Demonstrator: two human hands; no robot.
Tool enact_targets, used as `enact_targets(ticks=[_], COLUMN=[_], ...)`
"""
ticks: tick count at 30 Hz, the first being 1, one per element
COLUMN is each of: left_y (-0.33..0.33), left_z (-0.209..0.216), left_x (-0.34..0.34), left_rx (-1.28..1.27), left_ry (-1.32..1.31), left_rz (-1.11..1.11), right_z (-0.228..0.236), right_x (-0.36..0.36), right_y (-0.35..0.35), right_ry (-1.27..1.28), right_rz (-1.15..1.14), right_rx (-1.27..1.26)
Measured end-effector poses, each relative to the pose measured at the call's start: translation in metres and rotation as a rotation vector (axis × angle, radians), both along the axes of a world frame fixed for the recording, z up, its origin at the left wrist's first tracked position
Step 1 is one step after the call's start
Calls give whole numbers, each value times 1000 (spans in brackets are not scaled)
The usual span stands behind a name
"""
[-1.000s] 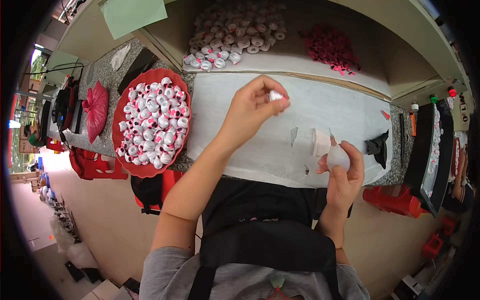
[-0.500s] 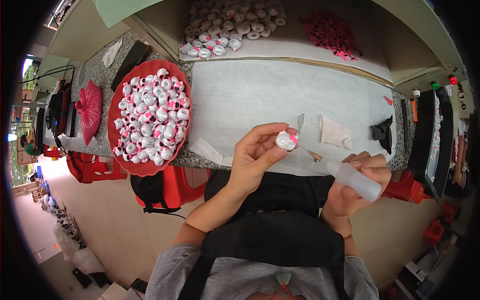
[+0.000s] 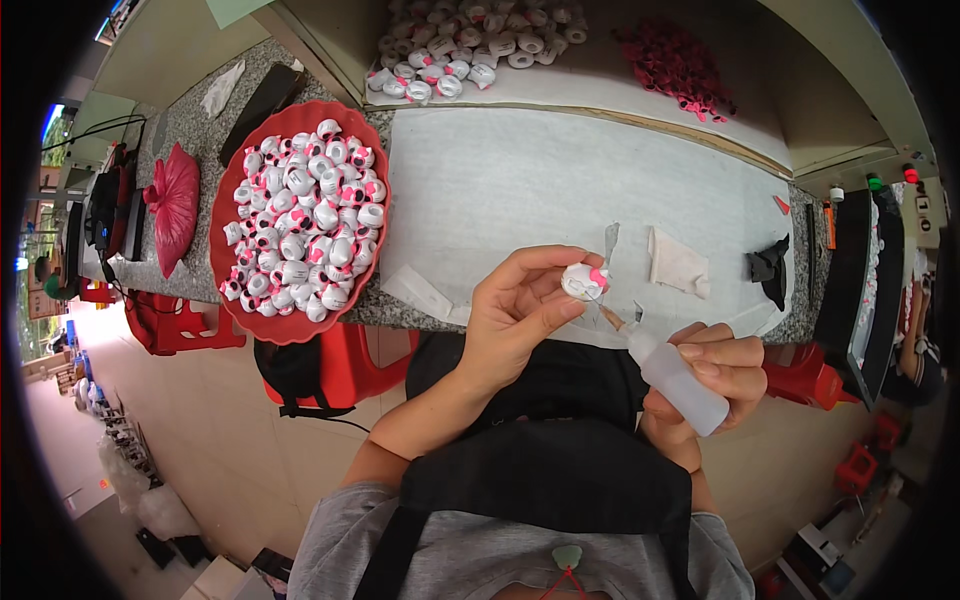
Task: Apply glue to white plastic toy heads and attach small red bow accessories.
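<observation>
Between the thumb and fingers of my left hand (image 3: 520, 300) is a small white figurine head (image 3: 582, 283) with a pink bow, held above the table's near edge. My right hand (image 3: 715, 375) wraps round a translucent white squeeze bottle (image 3: 683, 388). The bottle tilts up to the left, its thin nozzle (image 3: 612, 318) pointing at the head's underside; whether the tip touches it, I cannot tell. At left, a red scalloped basin (image 3: 224, 215) is heaped with more white heads (image 3: 300, 215) that carry pink bows.
White paper (image 3: 500, 170) covers the worktop, with a folded cloth (image 3: 678, 262) and a crumpled black piece (image 3: 770, 270) on it. A shelf behind holds piled white heads (image 3: 475, 35) and small dark pink pieces (image 3: 675, 65). A pink plastic bag (image 3: 173, 215) and red stools (image 3: 370, 360) are at left.
The bottle has swung left and slightly down, so its nozzle is nearer the figurine head. My left hand keeps the head, tilted a little differently. The view has shifted slightly.
</observation>
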State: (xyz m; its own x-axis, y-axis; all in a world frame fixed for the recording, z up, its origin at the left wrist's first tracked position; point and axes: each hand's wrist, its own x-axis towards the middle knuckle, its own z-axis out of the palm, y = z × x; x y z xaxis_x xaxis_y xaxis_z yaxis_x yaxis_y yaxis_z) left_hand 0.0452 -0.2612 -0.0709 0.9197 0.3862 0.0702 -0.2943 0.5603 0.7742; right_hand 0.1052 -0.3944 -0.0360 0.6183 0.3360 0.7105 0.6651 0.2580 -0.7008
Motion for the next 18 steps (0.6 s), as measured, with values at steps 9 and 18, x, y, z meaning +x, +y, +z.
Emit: enact_targets(ticks=[9,18], left_y=[1,-3], left_z=[-1,-1], left_x=[-1,0], left_rx=[-5,-18], left_ry=[-12,-7], left_rz=[-7,-23], right_z=[2,-3], right_x=[1,-5], right_y=[-1,0], right_ry=[-3,30], right_rz=[2,-55], right_rx=[35,100])
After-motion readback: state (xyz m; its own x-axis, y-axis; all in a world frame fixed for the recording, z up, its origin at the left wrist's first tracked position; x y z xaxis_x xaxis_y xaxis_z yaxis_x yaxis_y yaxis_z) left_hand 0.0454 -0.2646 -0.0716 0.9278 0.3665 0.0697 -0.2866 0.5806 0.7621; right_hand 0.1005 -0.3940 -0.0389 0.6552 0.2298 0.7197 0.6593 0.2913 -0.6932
